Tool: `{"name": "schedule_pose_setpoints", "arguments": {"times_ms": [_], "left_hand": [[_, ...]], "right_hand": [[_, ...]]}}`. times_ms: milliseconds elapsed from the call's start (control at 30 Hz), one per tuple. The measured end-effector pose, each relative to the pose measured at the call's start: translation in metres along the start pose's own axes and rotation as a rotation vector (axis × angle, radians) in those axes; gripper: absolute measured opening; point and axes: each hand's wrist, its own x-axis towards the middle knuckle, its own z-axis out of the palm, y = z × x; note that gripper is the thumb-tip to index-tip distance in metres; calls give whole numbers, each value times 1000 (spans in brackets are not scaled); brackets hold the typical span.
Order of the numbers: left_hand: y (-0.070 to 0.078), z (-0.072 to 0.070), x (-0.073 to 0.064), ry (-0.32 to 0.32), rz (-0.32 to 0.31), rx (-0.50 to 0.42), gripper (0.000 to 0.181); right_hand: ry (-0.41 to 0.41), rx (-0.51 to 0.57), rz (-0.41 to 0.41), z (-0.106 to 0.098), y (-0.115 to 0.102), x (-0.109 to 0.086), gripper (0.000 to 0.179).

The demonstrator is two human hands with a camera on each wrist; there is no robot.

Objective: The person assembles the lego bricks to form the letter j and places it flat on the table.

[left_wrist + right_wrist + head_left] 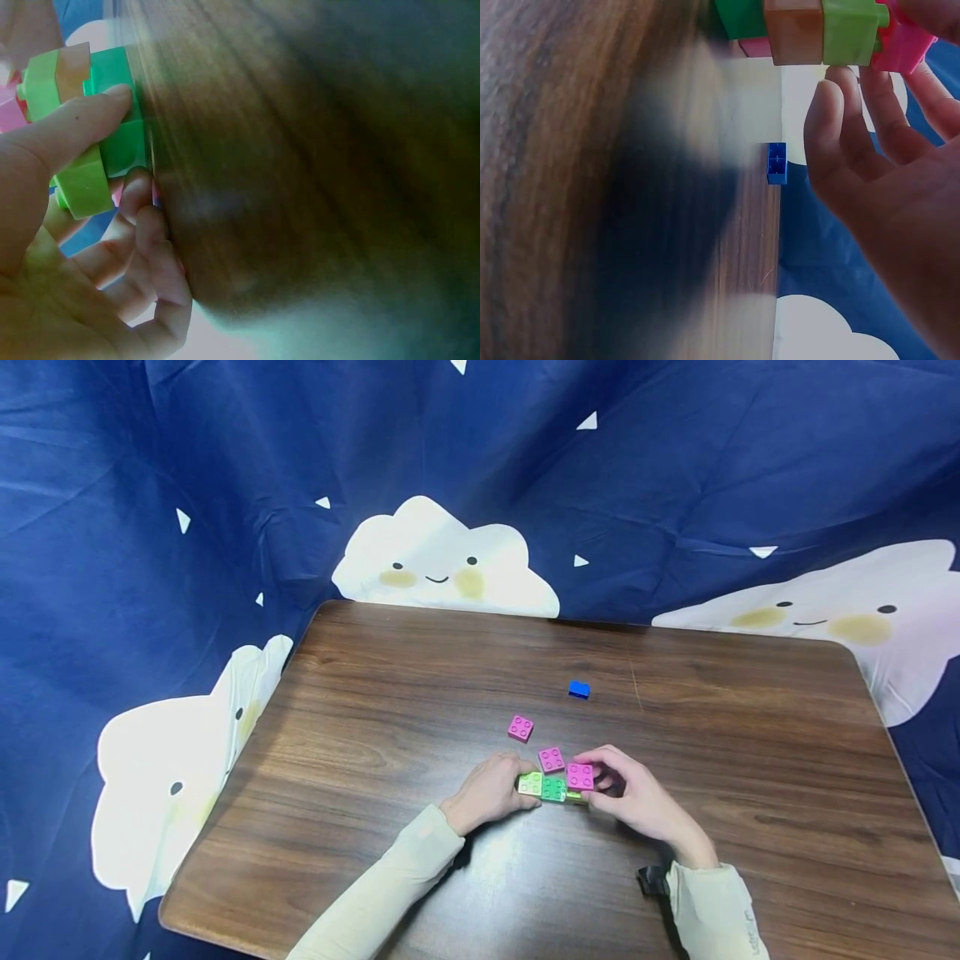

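My left hand [491,789] grips the left end of a small stack of toy building bricks, its thumb across the side. The stack has a lime brick [529,783], a green brick [554,789], and an orange-brown brick [793,30] under a second lime brick [851,31]. Between thumb and fingers, my right hand [633,797] pinches a pink brick [580,776] at the stack's right end. That brick sits against the second lime brick's studs; whether it is fully pressed down I cannot tell. Just behind the stack lies a loose pink brick [551,760].
Another pink brick [521,728] lies farther back on the wooden table [360,718]. Beyond it, toward the far edge, is a blue brick [579,689]. A dark blue cloth [637,510] with white clouds hangs behind the table.
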Motion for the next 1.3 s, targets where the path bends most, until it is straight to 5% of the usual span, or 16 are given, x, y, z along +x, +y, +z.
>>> {"name": "schedule_pose_setpoints", "arguments": {"times_ms": [567, 1300], "left_hand": [[0, 0, 0, -2, 8, -12, 31], [0, 0, 0, -7, -6, -16, 31]], "right_hand": [[-10, 10, -30, 2, 0, -2, 42], [90, -64, 15, 8, -2, -1, 26]]}}
